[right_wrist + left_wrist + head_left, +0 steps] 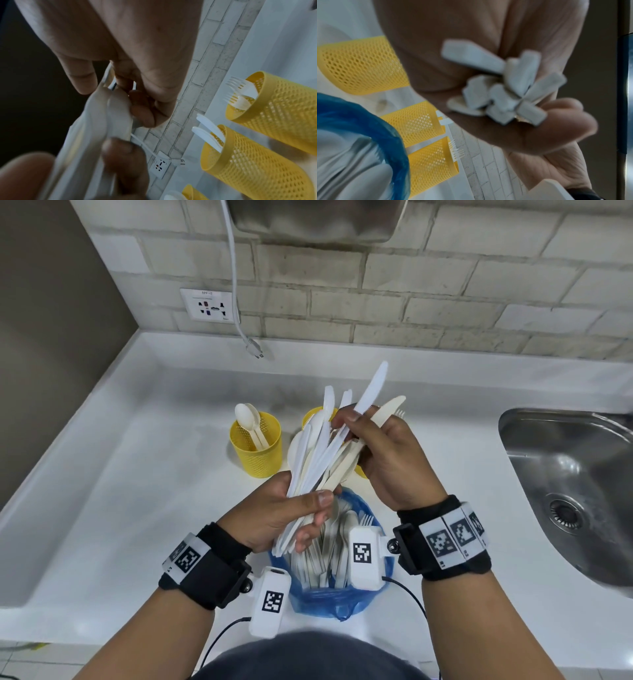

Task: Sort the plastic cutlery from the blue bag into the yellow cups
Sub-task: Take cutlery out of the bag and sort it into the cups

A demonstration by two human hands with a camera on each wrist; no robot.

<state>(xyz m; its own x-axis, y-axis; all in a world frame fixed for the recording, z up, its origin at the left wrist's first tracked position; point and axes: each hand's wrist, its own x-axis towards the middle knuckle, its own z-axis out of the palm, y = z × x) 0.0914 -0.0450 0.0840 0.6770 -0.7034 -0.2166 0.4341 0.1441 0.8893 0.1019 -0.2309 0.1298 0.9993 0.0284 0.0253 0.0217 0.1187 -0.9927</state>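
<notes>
The left hand (274,515) is curled round the handle ends of a bundle (325,450) of knives and spoons, held at frame centre above the bag (342,597). The right hand (387,453) pinches one knife (371,388) near the bundle's upper part. To do this well, I'd loosen the left grip a little while drawing that knife out along its length, so neighbours don't drag out, then drop it handle-first into the cup (254,166) already holding knives. The bundle's long axis runs from lower left to upper right, blades fanning toward the wall, handles toward the person.
</notes>
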